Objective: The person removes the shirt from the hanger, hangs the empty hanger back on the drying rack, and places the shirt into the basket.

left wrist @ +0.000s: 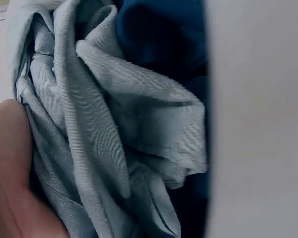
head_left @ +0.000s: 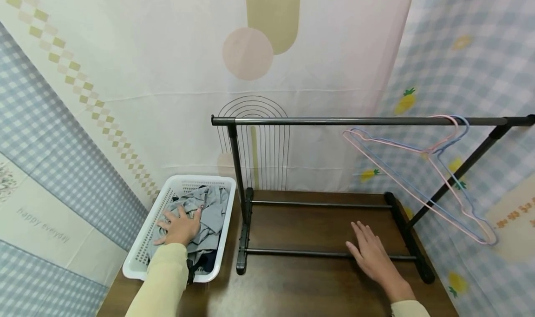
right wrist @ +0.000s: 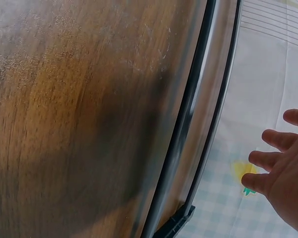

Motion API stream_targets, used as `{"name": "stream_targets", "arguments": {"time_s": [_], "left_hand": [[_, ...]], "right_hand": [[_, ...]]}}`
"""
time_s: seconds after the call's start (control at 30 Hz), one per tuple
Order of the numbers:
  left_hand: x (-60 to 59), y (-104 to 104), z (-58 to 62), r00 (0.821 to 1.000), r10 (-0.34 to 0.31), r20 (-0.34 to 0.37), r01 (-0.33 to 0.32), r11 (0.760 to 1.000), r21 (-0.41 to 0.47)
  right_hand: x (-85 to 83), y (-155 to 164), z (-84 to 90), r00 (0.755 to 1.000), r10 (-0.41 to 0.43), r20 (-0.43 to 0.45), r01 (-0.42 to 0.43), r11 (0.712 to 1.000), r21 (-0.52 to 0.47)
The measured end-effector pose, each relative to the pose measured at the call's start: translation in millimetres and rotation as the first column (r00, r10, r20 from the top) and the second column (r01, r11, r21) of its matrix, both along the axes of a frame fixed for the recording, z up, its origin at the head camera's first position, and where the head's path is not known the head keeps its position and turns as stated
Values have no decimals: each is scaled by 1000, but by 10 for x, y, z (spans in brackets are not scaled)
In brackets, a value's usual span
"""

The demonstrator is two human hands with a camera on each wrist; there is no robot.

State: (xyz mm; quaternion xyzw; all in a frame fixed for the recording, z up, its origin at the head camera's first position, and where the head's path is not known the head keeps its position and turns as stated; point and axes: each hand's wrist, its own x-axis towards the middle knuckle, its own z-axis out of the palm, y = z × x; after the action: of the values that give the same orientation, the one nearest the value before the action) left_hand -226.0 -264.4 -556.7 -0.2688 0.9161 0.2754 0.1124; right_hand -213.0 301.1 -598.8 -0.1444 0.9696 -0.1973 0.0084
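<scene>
From the head view, the left hand (head_left: 180, 227) lies spread on a crumpled grey garment (head_left: 209, 212) inside the white basket (head_left: 144, 252) at the table's left end, fingers relaxed rather than closed round the cloth; this looks like the start of picking a piece of laundry out, and the next move would call for the fingers to gather a fold and lift it clear of the darker clothes beneath. The right hand (head_left: 372, 254) hovers flat and released over the brown table (head_left: 292, 289), above the lower bar of the black drying rack (head_left: 359, 121), holding nothing. Two thin wire hangers (head_left: 439, 168), pink and blue, hang from the rack's top rail at the right end. Patterned cloth backdrops close in the space on all sides. The left wrist view shows grey ribbed fabric (left wrist: 114, 139) bunched against a dark blue garment (left wrist: 159, 34), with part of the hand at the lower left. The right wrist view shows the wood grain of the table (right wrist: 79, 124), the rack's bar (right wrist: 198, 124), and straight fingers (right wrist: 268, 161) apart from both.
</scene>
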Motion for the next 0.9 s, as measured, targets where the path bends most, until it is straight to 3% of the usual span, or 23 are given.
{"name": "stream_targets", "arguments": {"time_s": [0.17,0.23,0.3,0.37,0.43,0.5,0.53,0.73,0.9], "left_hand": [[-19,-33,48,999,-33,4,33,998,-56],[-65,-34,81,997,-71,-24,68,990,-124],[-133,-21,113,985,-146,-97,123,970,-211],[-211,2,128,950,-264,-169,206,933,-296],[-269,34,118,894,-387,-227,296,890,-348],[-300,50,80,843,-480,-243,383,853,-354],[-305,51,54,832,-505,-230,420,844,-335],[-279,23,-69,856,-510,-85,483,847,-220],[-295,28,-50,855,-515,-57,497,846,-193]], "right_hand": [[22,8,3,1000,-13,11,13,1000,20],[17,13,14,1000,-18,3,18,1000,22],[4,8,28,1000,-16,-2,16,1000,16],[-16,-4,44,1000,-8,-3,8,1000,11],[-32,-23,61,1000,-1,-13,1,1000,10],[-39,-41,74,999,-2,-35,2,1000,6],[-44,-48,77,999,-3,-46,3,1000,7],[-33,-90,80,999,-8,-42,9,1000,3],[17,-119,60,999,-13,-38,13,1000,1]]}}
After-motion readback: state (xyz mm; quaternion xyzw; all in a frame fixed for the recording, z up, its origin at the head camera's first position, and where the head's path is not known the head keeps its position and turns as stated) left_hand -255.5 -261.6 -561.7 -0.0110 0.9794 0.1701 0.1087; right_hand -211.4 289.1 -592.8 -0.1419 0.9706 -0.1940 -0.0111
